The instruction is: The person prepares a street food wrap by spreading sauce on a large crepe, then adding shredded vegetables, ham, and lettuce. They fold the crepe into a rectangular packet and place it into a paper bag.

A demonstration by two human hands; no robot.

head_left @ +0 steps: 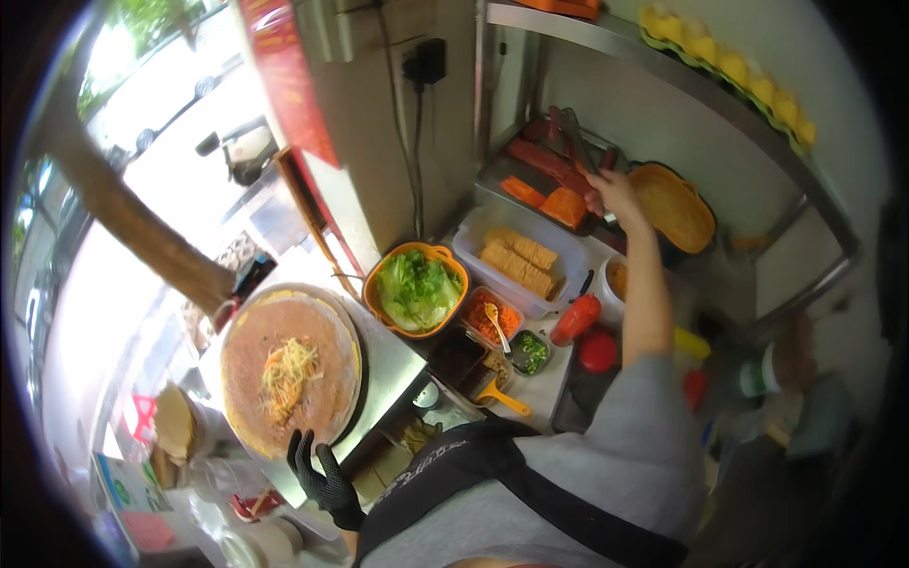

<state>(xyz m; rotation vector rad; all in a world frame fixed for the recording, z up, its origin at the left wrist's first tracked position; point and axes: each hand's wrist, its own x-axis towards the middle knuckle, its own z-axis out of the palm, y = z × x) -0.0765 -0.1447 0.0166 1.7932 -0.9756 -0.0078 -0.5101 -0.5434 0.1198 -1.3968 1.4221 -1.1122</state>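
Note:
A round brown pancake (251, 369) lies on the round griddle (357, 360) at the left, with a heap of pale and orange shredded vegetables (289, 374) on its middle. By its near edge is my left hand (327, 483) in a black glove, open with fingers apart; whether a fingertip touches the rim I cannot tell. My bare right hand (617, 199) reaches far out to the dark tray (494, 180) of sausages (549, 166) and orange slices (563, 206). Its fingers are closed on the end of dark metal tongs (576, 137), whose other end lies over the sausages.
Between my hands stand a lettuce basket (417, 289), a box of golden fried slabs (516, 260), a tub of diced carrot (481, 317), chopped greens (530, 352) and a red bottle (576, 320). A metal shelf (587, 28) with an egg tray (729, 71) overhangs the right.

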